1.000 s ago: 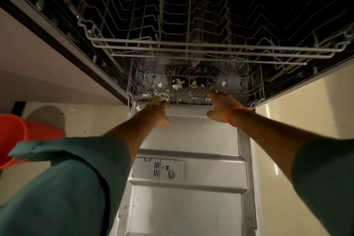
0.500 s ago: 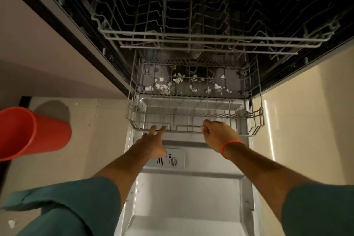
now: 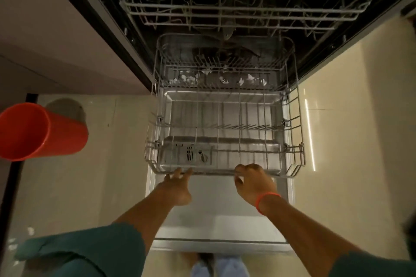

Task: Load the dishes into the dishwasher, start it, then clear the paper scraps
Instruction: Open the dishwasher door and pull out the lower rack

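Note:
The dishwasher stands open with its door (image 3: 225,209) folded flat toward me. The lower wire rack (image 3: 297,141) is slid far out over the door and holds no dishes. My left hand (image 3: 177,184) hooks its fingers under the rack's front rail. My right hand (image 3: 253,182), with an orange band at the wrist, grips the same rail further right. Several white paper scraps (image 3: 221,78) lie on the dishwasher floor behind the rack's rear part. The upper rack (image 3: 243,11) sits inside the dark tub, also bare.
An orange bucket (image 3: 38,130) stands on the tiled floor to the left. A few small white scraps (image 3: 30,230) lie on the floor at lower left. A cabinet front (image 3: 56,40) borders the dishwasher's left side, a pale wall its right. My feet show below the door edge.
Both hands pulled the lower rack out of the tub toward me, from nearly fully inside to extended over the door. The paper scraps stayed back inside.

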Tool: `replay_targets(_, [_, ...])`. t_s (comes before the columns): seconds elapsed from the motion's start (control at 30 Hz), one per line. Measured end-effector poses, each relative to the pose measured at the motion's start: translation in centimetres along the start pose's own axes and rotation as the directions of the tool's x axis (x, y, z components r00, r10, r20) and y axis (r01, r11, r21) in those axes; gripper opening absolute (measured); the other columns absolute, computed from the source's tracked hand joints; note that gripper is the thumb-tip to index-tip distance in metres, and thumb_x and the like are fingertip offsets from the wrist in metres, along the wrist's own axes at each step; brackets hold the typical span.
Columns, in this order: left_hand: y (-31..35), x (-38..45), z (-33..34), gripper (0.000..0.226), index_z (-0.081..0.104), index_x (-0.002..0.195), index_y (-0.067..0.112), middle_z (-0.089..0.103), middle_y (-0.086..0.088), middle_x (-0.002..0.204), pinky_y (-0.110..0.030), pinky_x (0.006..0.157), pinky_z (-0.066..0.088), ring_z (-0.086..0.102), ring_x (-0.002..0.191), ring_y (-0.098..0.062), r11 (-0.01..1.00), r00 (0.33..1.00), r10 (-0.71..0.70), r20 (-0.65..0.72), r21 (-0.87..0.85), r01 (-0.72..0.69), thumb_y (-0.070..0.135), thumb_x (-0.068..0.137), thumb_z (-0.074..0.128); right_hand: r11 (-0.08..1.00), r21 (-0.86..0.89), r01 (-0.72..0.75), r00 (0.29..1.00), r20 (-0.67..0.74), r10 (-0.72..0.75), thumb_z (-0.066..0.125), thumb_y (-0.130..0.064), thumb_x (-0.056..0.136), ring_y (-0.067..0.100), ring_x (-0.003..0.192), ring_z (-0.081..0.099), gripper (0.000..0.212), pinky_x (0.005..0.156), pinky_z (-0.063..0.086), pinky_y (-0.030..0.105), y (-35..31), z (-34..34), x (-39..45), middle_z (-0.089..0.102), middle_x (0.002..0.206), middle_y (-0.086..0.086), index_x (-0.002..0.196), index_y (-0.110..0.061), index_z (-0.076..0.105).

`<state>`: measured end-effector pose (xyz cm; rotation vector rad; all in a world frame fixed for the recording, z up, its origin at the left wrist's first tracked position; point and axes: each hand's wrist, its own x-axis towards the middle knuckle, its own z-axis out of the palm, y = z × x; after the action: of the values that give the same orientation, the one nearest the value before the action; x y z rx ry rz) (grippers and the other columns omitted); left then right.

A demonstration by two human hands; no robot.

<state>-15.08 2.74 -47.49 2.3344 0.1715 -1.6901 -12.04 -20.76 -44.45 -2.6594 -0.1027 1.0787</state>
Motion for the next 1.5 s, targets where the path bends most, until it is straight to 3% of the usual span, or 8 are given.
replay_targets(0.17, [-0.8,-1.3,2.9,0.095,-0.007,0.159,0.041,-0.01,-0.003,0.17,-0.054,0.122,0.023,0.005,0.156,-0.033,0.999,0.992,-0.015,0.122,0.03,0.012,0.021,0.09,0.056,1.0,-0.02,0.002,0.996,0.087,0.0,0.048,-0.038,0.097,0.017,0.143,0.033,0.04,0.116,0.034,0.036,1.0,3.2,-3.8,0.051,0.143,-0.009,0.137,-0.033,0.051])
replay_targets(0.4, [-1.3,-2.9,5.7,0.088,-0.002,0.161,0.038,0.003,-0.002,0.17,-0.056,0.123,0.015,0.012,0.155,-0.032,0.984,0.972,-0.036,0.234,0.181,-0.007,0.033,0.093,0.054,1.0,-0.019,-0.011,0.991,0.132,0.014,0.048,-0.037,0.099,0.017,0.147,0.025,0.044,0.121,0.023,0.036,0.9,5.5,-8.4,0.04,0.153,-0.008,0.142,-0.035,0.048])
replay_targets(0.57, [-1.2,-3.2,7.0,0.088,0.002,0.161,0.036,0.02,-0.007,0.167,-0.05,0.117,0.034,0.032,0.148,-0.034,0.979,0.964,-0.063,0.26,0.205,0.009,0.031,0.094,0.059,0.999,-0.017,-0.051,0.987,0.154,0.053,0.047,-0.038,0.099,0.018,0.146,0.025,0.041,0.119,0.023,0.037,0.9,6.0,-9.9,0.04,0.153,-0.006,0.14,-0.037,0.051])
replay_targets(0.7, [-0.7,-4.2,7.2,0.087,0.002,0.161,0.035,0.026,-0.014,0.164,-0.048,0.115,0.037,0.037,0.144,-0.036,0.959,0.957,-0.096,0.272,0.283,0.016,0.023,0.096,0.058,0.991,-0.094,-0.098,0.971,0.208,0.116,0.046,-0.042,0.097,0.02,0.139,0.037,0.043,0.119,0.023,0.045,0.3,6.1,-10.4,0.049,0.144,-0.004,0.138,-0.035,0.054])
replay_targets(0.83, [-0.8,-5.6,6.7,0.069,0.028,0.159,0.028,0.042,-0.011,0.156,-0.046,0.11,0.044,0.049,0.135,-0.032,0.946,0.981,-0.033,0.191,0.324,-0.032,0.019,0.094,0.05,0.977,-0.18,-0.11,0.96,0.237,0.152,0.043,-0.047,0.095,0.024,0.137,0.038,0.048,0.119,0.021,0.052,-0.6,6.2,-10.3,0.048,0.144,0.001,0.139,-0.029,0.052])
replay_targets(0.93, [-0.9,-7.2,6.1,0.057,0.043,0.151,0.026,0.05,-0.008,0.15,-0.046,0.109,0.044,0.052,0.132,-0.03,0.953,0.998,0.044,0.047,0.299,-0.056,0.021,0.094,0.049,0.979,-0.178,-0.096,0.964,0.229,0.136,0.044,-0.048,0.096,0.028,0.145,0.027,0.058,0.12,0.014,0.054,-1.2,6.0,-11.0,0.033,0.156,0.005,0.151,-0.03,0.034])
replay_targets(1.2, [-0.9,-11.6,6.0,0.066,0.013,0.16,0.035,0.011,-0.006,0.169,-0.051,0.119,0.031,0.019,0.153,-0.028,0.983,0.938,0.182,-0.296,0.077,-0.167,0.042,0.103,0.045,0.997,-0.047,-0.057,0.99,0.127,0.062,0.047,-0.048,0.096,0.029,0.152,0.013,0.07,0.123,0.011,0.05,-2.8,4.2,-13.5,0.014,0.165,0.008,0.157,-0.033,0.017])
replay_targets(1.5, [-0.9,-17.7,2.2,0.069,-0.001,0.16,0.038,-0.005,-0.008,0.17,-0.056,0.121,0.025,0.005,0.156,-0.032,0.992,0.886,0.126,-0.445,0.041,-0.12,0.052,0.104,0.036,0.997,0.051,-0.059,0.998,0.001,0.059,0.046,-0.051,0.097,0.034,0.15,0.018,0.068,0.121,0.02,0.051,-4.8,-4.7,-13.7,0.017,0.164,0.011,0.157,-0.032,0.02])
